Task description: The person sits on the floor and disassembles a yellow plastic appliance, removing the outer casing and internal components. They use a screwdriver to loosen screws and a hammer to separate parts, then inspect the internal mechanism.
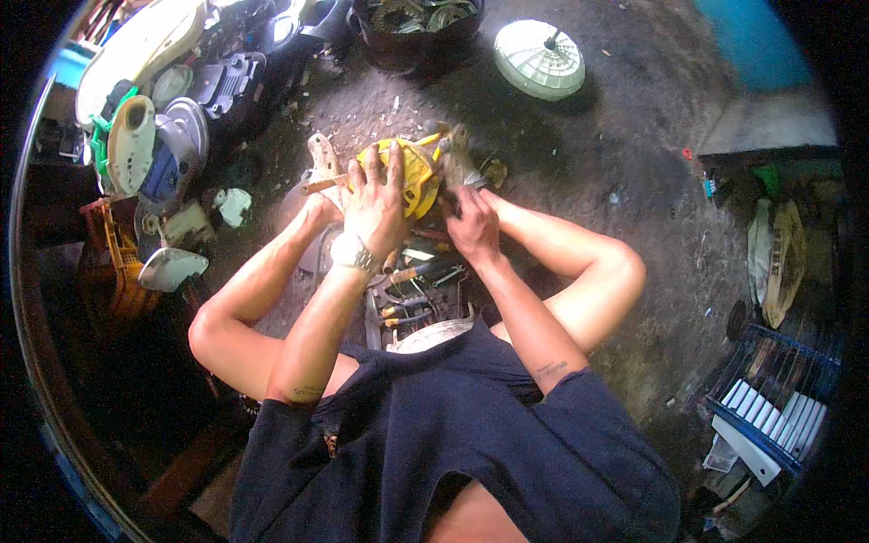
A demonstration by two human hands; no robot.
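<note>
My left hand (373,204), with a metal-band watch (351,252) at the wrist, lies with fingers stretched out over a yellow plastic part (419,172), between my feet. Beside its thumb a short brown stick-like piece (324,184) sticks out to the left; I cannot tell whether the hand grips it. To the right of the yellow part, my right hand (472,226) is closed with curled fingers. What it holds, if anything, is hidden. Several hand tools (412,294), some with dark and yellow handles, lie on the ground just below both hands.
A heap of plastic and metal parts (186,122) fills the left side. At the back stand a dark tub (416,45) of metal pieces and a round white ribbed cover (539,60). A blue wire crate (769,385) with white slats sits at lower right.
</note>
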